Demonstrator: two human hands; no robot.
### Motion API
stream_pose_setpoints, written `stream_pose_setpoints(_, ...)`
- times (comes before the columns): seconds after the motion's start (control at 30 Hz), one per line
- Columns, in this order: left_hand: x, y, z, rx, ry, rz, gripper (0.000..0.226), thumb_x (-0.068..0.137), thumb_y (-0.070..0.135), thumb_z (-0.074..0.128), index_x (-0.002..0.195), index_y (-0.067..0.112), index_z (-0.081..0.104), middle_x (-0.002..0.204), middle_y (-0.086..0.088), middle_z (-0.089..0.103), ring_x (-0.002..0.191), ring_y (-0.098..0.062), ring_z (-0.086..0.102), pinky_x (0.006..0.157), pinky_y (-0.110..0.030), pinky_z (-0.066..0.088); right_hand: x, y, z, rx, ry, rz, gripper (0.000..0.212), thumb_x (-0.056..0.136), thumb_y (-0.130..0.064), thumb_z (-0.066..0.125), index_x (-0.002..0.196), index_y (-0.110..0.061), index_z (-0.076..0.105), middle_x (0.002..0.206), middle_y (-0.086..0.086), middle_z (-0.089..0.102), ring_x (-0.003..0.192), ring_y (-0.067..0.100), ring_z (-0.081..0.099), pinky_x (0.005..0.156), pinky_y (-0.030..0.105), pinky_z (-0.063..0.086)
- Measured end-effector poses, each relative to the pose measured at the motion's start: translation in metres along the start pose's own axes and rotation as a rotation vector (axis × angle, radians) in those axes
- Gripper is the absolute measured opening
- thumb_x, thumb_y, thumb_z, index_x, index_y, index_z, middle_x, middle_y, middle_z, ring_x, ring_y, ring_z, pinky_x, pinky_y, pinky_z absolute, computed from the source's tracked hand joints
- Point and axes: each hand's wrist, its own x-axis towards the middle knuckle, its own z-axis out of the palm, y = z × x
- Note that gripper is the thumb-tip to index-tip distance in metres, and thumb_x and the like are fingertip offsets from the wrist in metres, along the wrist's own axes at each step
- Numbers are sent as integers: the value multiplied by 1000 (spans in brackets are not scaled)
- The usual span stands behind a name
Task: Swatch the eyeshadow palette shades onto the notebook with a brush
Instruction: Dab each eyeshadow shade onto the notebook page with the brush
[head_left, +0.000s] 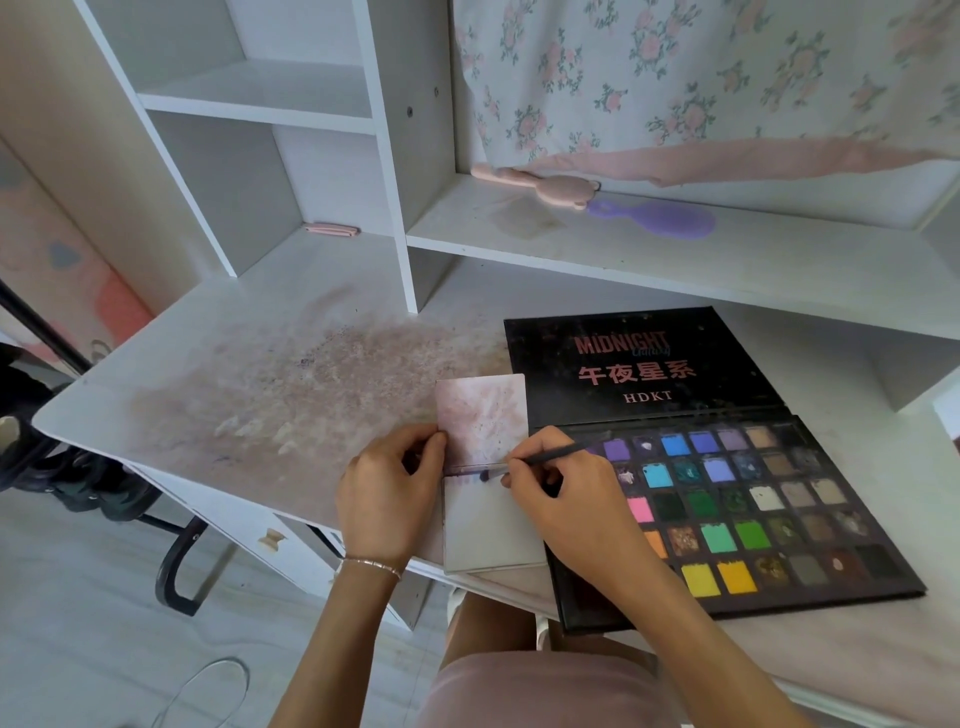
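Here the left hand (389, 493) pinches the notebook (491, 519) to steady it; the right hand (550, 488) grips the brush (550, 456), tip laying purple near the fold.

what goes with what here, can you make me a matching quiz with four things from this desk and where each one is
Things:
1. brush
2. eyeshadow palette
3. purple hairbrush
4. left hand

Places:
A. lying on the raised shelf
B. holding the notebook's left edge
C. pinched in the right hand, tip on the page
D. open on the desk, right of the notebook

Pairs: 1-C, 2-D, 3-A, 4-B
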Motion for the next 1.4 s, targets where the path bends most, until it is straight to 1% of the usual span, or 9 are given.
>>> stream_pose_setpoints(0.53, -1, 0, 1, 2, 10, 8, 13, 84, 20, 60, 89, 22, 72, 82, 1, 71, 76, -18, 63, 68, -29, 49, -1, 1, 0, 17, 0, -10, 23, 87, -16, 55, 74, -35, 49, 78, 0, 65, 75, 10, 61, 66, 23, 50)
stream_pose_setpoints(0.77, -1, -1, 0, -7, 12, 18, 13, 84, 20, 60, 88, 23, 72, 80, 3, 70, 75, -17, 63, 68, -32, 51, -1, 3, 1, 20, 3, -12, 24, 86, -15, 55, 74, -35, 49, 77, -2, 64, 74, 7, 59, 65, 18, 49)
stream_pose_setpoints(0.87, -1, -1, 1, -4, 17, 28, 13, 84, 20, 60, 88, 22, 72, 80, 4, 70, 75, -15, 63, 66, -28, 48, -1, 3, 0, 36, 2, -11, 20, 85, -14, 56, 74, -29, 52, 73, -3, 61, 72, 7, 56, 62, 19, 48)
stream_pose_setpoints(0.97, -1, -1, 1, -7, 19, 26, 13, 83, 19, 60, 88, 23, 72, 80, 4, 70, 75, -14, 62, 65, -25, 46, -1, 2, -2, 168, 50, -17, 18, 86, -10, 55, 76, -26, 55, 73, -1, 64, 73, 11, 61, 62, 21, 50)
stream_pose_setpoints(1.03, -1, -2, 0, -8, 13, 26, 13, 84, 20, 60, 87, 23, 72, 81, 4, 70, 75, -14, 62, 66, -26, 46, -1, 1, -5, 243, 99, -26, 23, 87, -7, 55, 77, -27, 55, 72, -4, 65, 73, 6, 63, 63, 13, 48)
stream_pose_setpoints(1.1, -1, -1, 0, -13, 12, 20, 13, 84, 20, 59, 86, 24, 72, 80, 4, 70, 75, -14, 62, 66, -25, 45, -1, 0, -8, 296, 134, -17, 24, 87, -4, 54, 79, -27, 57, 74, -4, 65, 72, 3, 63, 65, 12, 49)
stream_pose_setpoints(1.2, 0, -1, -1, -18, 0, 9, 13, 84, 21, 59, 87, 24, 72, 79, 4, 70, 76, -15, 62, 67, -28, 47, -2, 1, -16, 324, 158, 1, 23, 89, -4, 52, 82, -25, 60, 73, -5, 66, 70, 4, 63, 62, 19, 52)
stream_pose_setpoints(1.3, 1, 0, -2, -20, -1, 4, 14, 85, 21, 59, 89, 22, 72, 82, 1, 71, 78, -18, 63, 70, -32, 50, -5, 7, -27, 331, 195, 5, 25, 89, -3, 51, 83, -25, 62, 71, -6, 67, 68, 5, 63, 60, 18, 51)
stream_pose_setpoints(1.4, 1, -1, -1, -37, 1, -13, 14, 85, 20, 59, 90, 19, 72, 84, -1, 71, 81, -20, 64, 76, -34, 51, -10, 16, -41, 284, 257, 19, 27, 88, -1, 51, 82, -24, 61, 73, -7, 66, 68, 2, 61, 64, 18, 50)
